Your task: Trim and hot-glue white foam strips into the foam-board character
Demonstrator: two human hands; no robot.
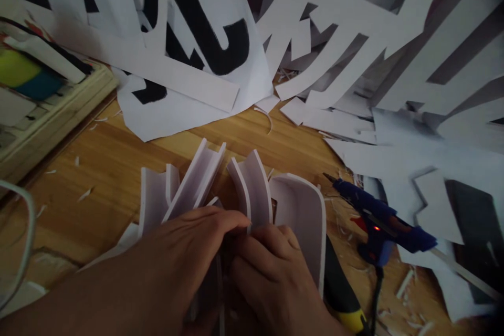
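A white foam-board channel shape with raised walls stands on the wooden table, its curved and straight arms pointing away from me. Over its near middle lies my left hand, thumb and fingers bent against a wall. Close beside it, my right hand has its fingers curled and pressed at the base of the curved arm. The fingertips of both hands meet there and are partly hidden, so what they pinch does not show clearly. A rounded white wall rises just right of my right hand.
A blue glue gun with a lit red light rests at the right. Beside the shape lies a black and yellow tool. Cut white boards and paper with black lettering cover the back. A pale box edge stands left, near a cable.
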